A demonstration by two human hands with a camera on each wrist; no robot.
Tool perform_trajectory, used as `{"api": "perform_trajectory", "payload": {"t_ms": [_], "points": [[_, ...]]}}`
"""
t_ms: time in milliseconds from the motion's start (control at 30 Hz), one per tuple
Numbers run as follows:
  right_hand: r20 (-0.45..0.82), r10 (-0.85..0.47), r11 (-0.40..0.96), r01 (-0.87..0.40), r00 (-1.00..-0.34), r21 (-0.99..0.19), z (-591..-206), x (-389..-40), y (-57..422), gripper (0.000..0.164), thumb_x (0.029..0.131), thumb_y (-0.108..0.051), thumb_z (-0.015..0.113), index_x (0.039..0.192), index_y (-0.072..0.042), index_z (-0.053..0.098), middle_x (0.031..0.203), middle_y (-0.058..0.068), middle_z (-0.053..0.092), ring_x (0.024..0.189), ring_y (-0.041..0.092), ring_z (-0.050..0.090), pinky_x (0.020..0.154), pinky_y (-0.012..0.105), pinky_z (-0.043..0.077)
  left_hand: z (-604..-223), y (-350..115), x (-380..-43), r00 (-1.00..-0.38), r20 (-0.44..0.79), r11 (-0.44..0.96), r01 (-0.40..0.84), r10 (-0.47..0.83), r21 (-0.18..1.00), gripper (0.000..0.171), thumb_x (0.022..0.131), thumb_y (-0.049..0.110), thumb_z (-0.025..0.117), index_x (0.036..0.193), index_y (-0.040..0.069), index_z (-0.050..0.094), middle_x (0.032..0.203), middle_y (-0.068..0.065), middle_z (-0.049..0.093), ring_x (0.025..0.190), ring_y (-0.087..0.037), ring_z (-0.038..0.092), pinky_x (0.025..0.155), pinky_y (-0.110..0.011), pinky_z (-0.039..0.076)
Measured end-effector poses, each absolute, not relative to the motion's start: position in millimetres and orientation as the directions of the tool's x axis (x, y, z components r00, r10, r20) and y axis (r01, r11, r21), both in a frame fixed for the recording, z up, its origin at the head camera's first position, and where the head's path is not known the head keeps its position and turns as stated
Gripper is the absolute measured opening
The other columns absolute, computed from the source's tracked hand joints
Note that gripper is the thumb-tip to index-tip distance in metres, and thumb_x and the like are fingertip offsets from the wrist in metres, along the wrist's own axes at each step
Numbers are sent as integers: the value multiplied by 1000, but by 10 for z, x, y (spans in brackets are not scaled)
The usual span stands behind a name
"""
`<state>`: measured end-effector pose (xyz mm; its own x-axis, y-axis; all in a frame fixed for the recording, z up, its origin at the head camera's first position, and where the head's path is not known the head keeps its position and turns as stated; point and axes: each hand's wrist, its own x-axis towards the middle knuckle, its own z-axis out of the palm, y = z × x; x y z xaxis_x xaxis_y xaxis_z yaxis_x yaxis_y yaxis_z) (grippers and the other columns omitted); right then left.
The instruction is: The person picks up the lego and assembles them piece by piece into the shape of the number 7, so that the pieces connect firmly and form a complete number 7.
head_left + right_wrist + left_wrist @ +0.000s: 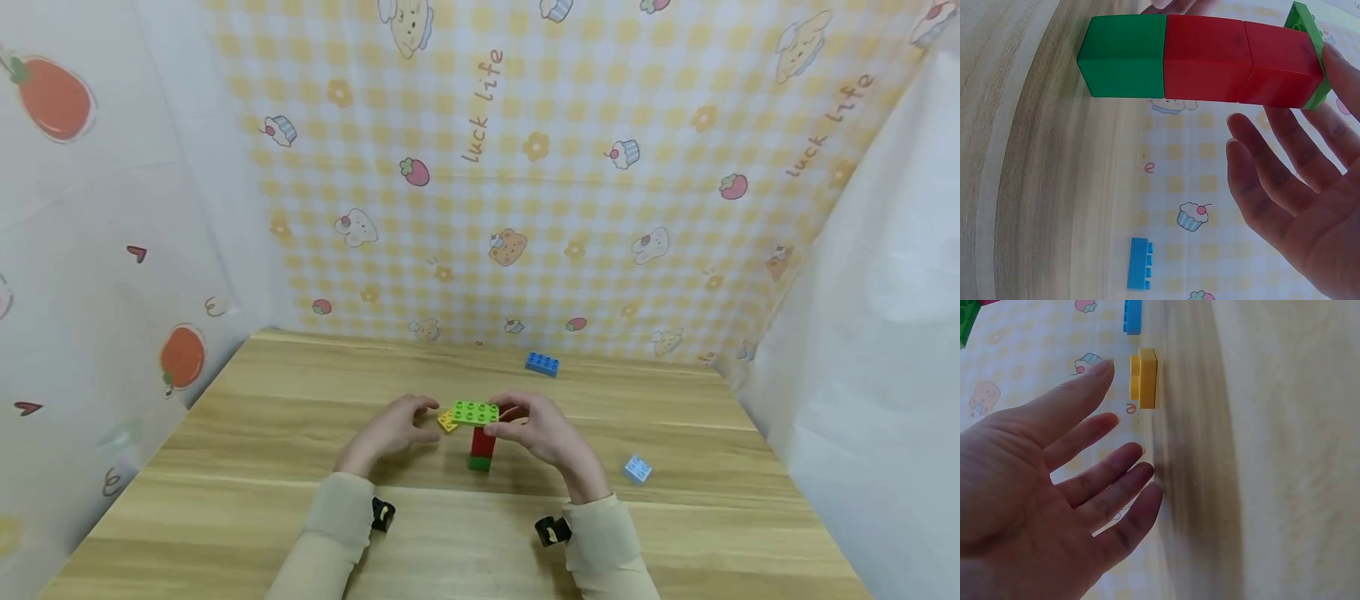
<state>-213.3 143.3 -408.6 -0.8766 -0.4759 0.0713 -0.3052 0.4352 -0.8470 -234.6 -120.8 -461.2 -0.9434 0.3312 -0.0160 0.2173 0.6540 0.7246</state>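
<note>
A small tower of toy building bricks stands upright on the table, with a green brick point(480, 463) at its base and two red bricks point(1207, 59) above. Across the top lies a flat lime-green plate point(468, 413) with round studs, overhanging to the left. My right hand point(546, 429) pinches the right end of this plate between thumb and fingers. The left hand point(393, 427), fingers apart and holding nothing, hovers left of the tower. Just beyond its fingertips is a yellow brick point(1147, 378), partly hidden under the plate's overhang in the head view.
Toward the back of the wooden table point(300, 383) lies a blue brick point(542, 364). A light-blue brick point(637, 469) rests to the right of the right hand. A yellow checked cloth point(480, 192) hangs behind, and white sheets enclose both sides.
</note>
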Motion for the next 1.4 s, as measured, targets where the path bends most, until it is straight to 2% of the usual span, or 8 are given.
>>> {"api": "perform_trajectory", "payload": {"t_ms": [267, 400, 500, 633, 933, 1133, 1267, 1400], "points": [[49, -465, 436, -276, -884, -856, -4101, -2076, 1431, 27, 89, -20, 74, 115, -14, 70, 105, 3, 66, 98, 24, 60, 76, 38, 50, -4633, -1211, -2535, -916, -104, 678, 207, 388, 705, 50, 82, 12, 80, 127, 2, 61, 113, -13, 61, 106, -27, 56, 95, -49, 43], [50, -464, 427, -273, -884, -862, -4108, -2084, 1412, 28, 89, -18, 74, 116, -11, 69, 106, 6, 66, 99, 26, 60, 74, 37, 50, -4633, -1260, -2666, -866, -165, 668, 230, 473, 708, 54, 82, 11, 78, 131, 4, 58, 101, -6, 60, 90, -20, 54, 83, -40, 45], [51, -460, 424, -270, -886, -864, -4131, -2107, 1419, 28, 89, -20, 74, 116, -13, 70, 106, 4, 67, 99, 25, 60, 74, 37, 51, -4607, -1281, -2732, -825, -203, 649, 237, 528, 723, 54, 82, 8, 75, 132, 6, 57, 91, -5, 57, 78, -18, 50, 71, -34, 40], [53, -461, 426, -273, -886, -863, -4127, -2108, 1426, 29, 88, -24, 75, 116, -16, 70, 106, 2, 67, 99, 24, 60, 75, 38, 51, -4598, -1280, -2798, -802, -232, 617, 204, 551, 760, 52, 81, 5, 75, 130, 11, 60, 87, -7, 57, 74, -18, 49, 66, -33, 38], [75, -483, 412, -302, -872, -860, -4136, -2116, 1421, 28, 89, -24, 74, 116, -16, 69, 111, 6, 66, 101, 25, 60, 77, 39, 51, -4650, -1219, -2908, -783, -219, 568, 199, 582, 798, 42, 80, 3, 79, 119, 13, 66, 84, -6, 54, 76, -19, 46, 69, -34, 37], [81, -489, 408, -310, -868, -859, -4126, -2119, 1419, 28, 89, -24, 74, 116, -17, 69, 111, 5, 66, 101, 25, 60, 77, 39, 51, -4630, -1161, -2907, -768, -177, 593, 303, 616, 746, 31, 79, 6, 80, 105, 16, 67, 95, -5, 54, 87, -21, 45, 77, -37, 36], [84, -487, 412, -313, -869, -856, -4119, -2122, 1416, 28, 89, -24, 74, 116, -17, 69, 111, 5, 66, 101, 25, 59, 76, 39, 50, -4647, -1146, -2923, -759, -159, 606, 356, 632, 711, 24, 79, 7, 81, 95, 16, 65, 95, -3, 52, 87, -21, 44, 77, -37, 36], [81, -477, 418, -307, -875, -855, -4112, -2125, 1410, 29, 89, -24, 74, 117, -17, 69, 110, 4, 66, 101, 24, 59, 76, 38, 50, -4650, -1147, -2946, -756, -158, 608, 364, 635, 705, 23, 78, 7, 81, 92, 16, 65, 96, -2, 52, 87, -20, 45, 77, -36, 37]]}}
